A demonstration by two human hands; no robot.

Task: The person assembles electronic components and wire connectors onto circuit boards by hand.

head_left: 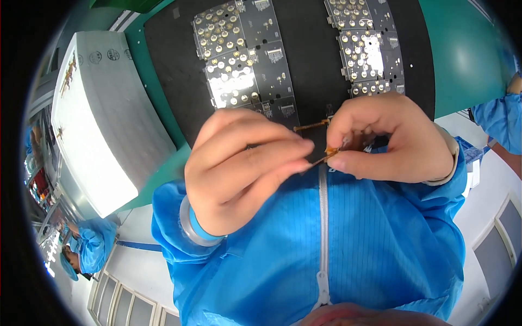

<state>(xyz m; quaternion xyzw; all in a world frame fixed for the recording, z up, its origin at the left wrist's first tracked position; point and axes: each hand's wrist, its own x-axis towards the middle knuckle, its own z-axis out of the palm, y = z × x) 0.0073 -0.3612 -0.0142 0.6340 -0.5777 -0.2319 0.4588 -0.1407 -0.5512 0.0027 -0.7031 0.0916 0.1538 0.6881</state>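
Observation:
In front of my chest, a thin orange-brown flex cable (319, 161) is stretched between my two hands. My left hand (244, 165) pinches its left end between thumb and fingertips. Thumb and index finger of my right hand (394, 138) close on the other end, and the rest of its fingers are curled in. A second brown flex strip (311, 126) sticks out leftward beside the right index finger; how it is held is hidden. Dark circuit boards with round metal contacts stand beyond the hands, one row at the left (269, 68) and one at the right (356, 54).
The boards lie on a black mat (312, 54) over a green tabletop (462, 60). At the left stands a white packing block (103, 119) with small brown strips (68, 76) on its bright face. Other people in blue work at the far left (95, 244) and far right (497, 122).

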